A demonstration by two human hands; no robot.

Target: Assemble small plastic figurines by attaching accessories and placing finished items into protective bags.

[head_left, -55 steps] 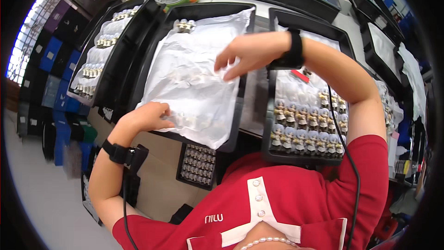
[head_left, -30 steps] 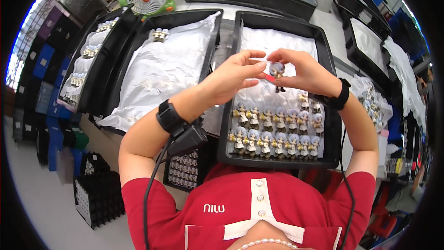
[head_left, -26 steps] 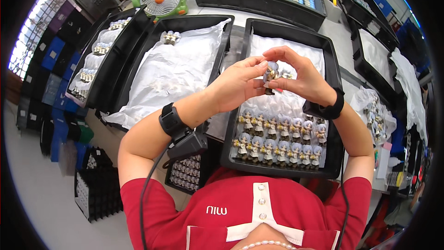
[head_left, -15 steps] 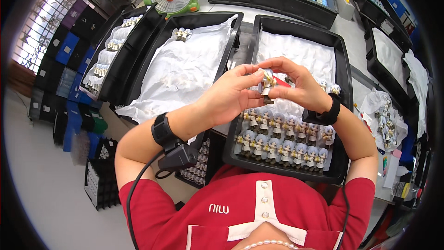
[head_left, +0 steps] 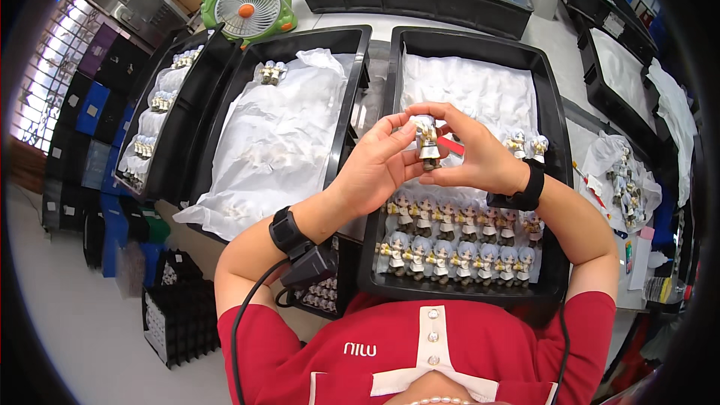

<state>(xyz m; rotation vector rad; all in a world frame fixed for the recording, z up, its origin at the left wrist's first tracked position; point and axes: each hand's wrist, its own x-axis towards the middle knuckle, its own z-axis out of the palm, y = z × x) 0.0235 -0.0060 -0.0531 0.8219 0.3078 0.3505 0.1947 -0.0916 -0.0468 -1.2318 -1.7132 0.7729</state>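
Observation:
Over the right-hand black tray (head_left: 556, 180), I hold a small figurine (head_left: 427, 142) with pale hair, a white outfit and dark boots, roughly upright. The thumb and fingers of my left hand (head_left: 381, 151) pinch it from the left. My right hand (head_left: 484, 151) closes round its other side, fingers at its head and thumb near its feet. A flat red piece (head_left: 451, 145) shows inside my right hand; its kind cannot be made out. Below, rows of similar figurines (head_left: 442, 256) lie in the tray, and two more figurines (head_left: 527, 145) rest right of my hand on white tissue (head_left: 469, 79).
Left of it stands another black tray (head_left: 349, 97) lined with white sheeting, with a few figurines (head_left: 271, 72) at its far end. A green fan (head_left: 247, 9) stands behind. More trays (head_left: 420, 6) line the back, and bagged figurines (head_left: 626, 187) lie at the right.
The view has shifted a little, so the trays and fan sit further left. The figurine is turned slightly between my fingers, and both hands keep hold of it.

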